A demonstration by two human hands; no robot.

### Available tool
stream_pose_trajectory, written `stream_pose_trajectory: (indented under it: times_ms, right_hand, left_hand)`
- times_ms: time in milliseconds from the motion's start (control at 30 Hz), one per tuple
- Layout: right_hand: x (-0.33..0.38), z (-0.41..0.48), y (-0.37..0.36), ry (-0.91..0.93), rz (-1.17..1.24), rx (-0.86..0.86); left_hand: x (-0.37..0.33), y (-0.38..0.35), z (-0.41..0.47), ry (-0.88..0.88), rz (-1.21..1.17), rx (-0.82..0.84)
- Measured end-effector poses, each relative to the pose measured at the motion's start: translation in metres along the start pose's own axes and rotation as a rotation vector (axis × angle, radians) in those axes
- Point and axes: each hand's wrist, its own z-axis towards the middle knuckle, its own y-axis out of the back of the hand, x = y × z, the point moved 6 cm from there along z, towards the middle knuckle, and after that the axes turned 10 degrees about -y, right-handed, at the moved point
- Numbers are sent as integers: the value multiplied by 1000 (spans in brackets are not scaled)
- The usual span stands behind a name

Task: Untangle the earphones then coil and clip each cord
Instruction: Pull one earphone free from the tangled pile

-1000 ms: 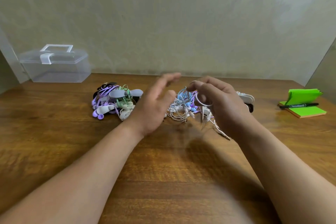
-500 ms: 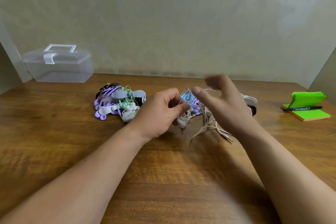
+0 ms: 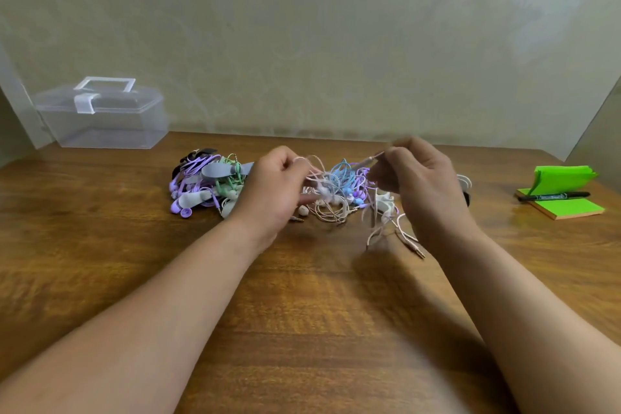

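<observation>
A grained wooden table [image 3: 302, 312] meets a pale, faintly patterned wall [image 3: 302, 27], a clear plastic box [image 3: 100, 118] at far left. The left hand [image 3: 272, 191] and right hand [image 3: 423, 188], fingers curled, each pinch a thin pinkish cord [image 3: 369, 160] above the tangled earphones [image 3: 342, 185] mid-table; green notepad [image 3: 568, 208] and black marker [image 3: 554, 196] right.

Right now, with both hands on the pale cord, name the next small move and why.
Probably lift the pale cord and ease it out: the left hand and right hand each pinch it above the tangle, where its loops run among blue and purple cords.
</observation>
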Motion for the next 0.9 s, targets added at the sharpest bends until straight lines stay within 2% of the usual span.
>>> stream_pose_trajectory:
  times_ms: [100, 200, 367, 500, 567, 700, 767, 833, 900]
  right_hand:
    - [2, 3, 3, -45, 235, 41]
    - [0, 5, -2, -142, 500, 132]
    - [1, -1, -12, -280, 674, 247]
    - [2, 0, -13, -327, 782, 290]
    - [-2, 2, -13, -319, 752, 294]
    - [1, 4, -8, -228, 624, 246]
    - [0, 5, -5, -179, 493, 225]
    - [-4, 6, -6, -159, 316, 226]
    - [-12, 4, -11, -172, 99, 263]
  left_hand:
    - [2, 7, 2, 170, -297, -131]
    - [3, 1, -1, 266, -434, -82]
    - [2, -6, -4, 167, -180, 95]
    - [-4, -5, -3, -21, 54, 73]
    - [-13, -4, -2, -153, 181, 97]
    - [-27, -13, -9, -417, 640, 269]
    - [-29, -15, -12, -518, 813, 245]
    - [-28, -7, -8, -474, 748, 125]
    - [-27, 3, -1, -327, 489, 14]
